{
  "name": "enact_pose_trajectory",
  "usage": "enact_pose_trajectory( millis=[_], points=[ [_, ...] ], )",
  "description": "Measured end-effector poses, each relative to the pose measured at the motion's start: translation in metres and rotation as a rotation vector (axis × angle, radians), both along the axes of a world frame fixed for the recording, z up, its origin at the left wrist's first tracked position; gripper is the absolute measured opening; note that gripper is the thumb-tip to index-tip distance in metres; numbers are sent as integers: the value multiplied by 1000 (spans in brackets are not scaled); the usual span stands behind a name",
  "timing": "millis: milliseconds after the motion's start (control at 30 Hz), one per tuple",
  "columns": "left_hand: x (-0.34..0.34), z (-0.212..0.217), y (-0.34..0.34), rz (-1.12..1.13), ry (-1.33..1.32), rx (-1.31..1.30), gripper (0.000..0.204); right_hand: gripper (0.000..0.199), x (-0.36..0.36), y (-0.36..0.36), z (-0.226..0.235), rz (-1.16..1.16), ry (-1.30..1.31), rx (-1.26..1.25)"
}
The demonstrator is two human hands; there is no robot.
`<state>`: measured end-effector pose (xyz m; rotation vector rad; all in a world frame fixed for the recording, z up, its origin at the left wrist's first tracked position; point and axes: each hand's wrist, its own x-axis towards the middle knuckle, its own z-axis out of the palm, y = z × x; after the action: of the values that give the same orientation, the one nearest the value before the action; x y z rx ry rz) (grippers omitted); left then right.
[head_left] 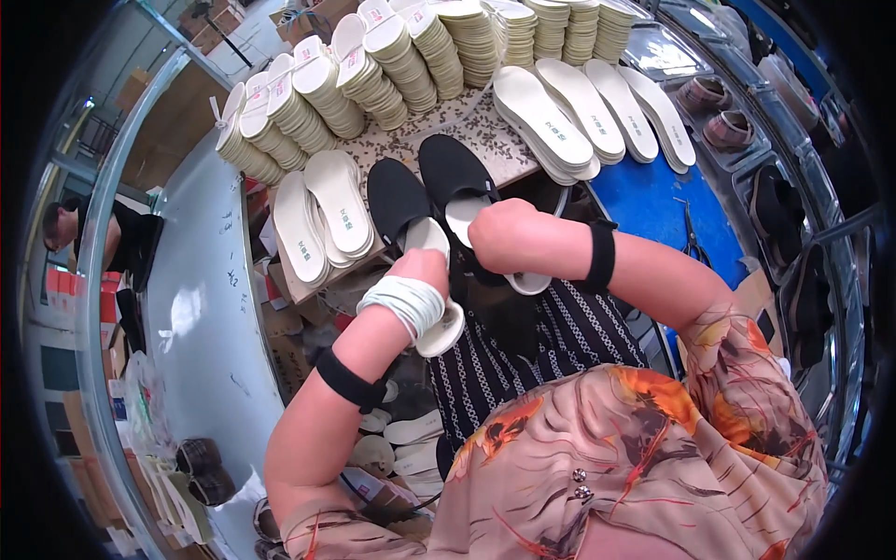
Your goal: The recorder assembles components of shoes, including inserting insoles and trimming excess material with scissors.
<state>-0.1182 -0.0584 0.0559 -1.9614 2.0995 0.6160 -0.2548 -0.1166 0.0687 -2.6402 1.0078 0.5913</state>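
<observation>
A worker's left hand (425,271), white bands looped round its wrist, closes on a white insole (437,308) at the lap. Just beyond, the right hand (499,235) grips a black shoe (455,173) holding a second insole, beside another black shoe (396,198). Farther off, stacked insoles (401,56) crowd the speckled bench (485,131).

A speckled worktable (485,140) stands beside a blue surface (653,201), with a grey floor (201,317) reflecting light at left.
</observation>
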Motion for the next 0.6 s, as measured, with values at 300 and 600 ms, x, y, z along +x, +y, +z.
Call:
enact_pose_trajectory(
  millis=[300, 600],
  points=[
    [-8, -33, -35, 49, -218, -152, 14, 17, 29, -33, -63, -92, -112, -237],
    [18, -67, -53, 291, -19, -136, 24, 17, 10, -35, -77, -103, -312, -202]
  ],
)
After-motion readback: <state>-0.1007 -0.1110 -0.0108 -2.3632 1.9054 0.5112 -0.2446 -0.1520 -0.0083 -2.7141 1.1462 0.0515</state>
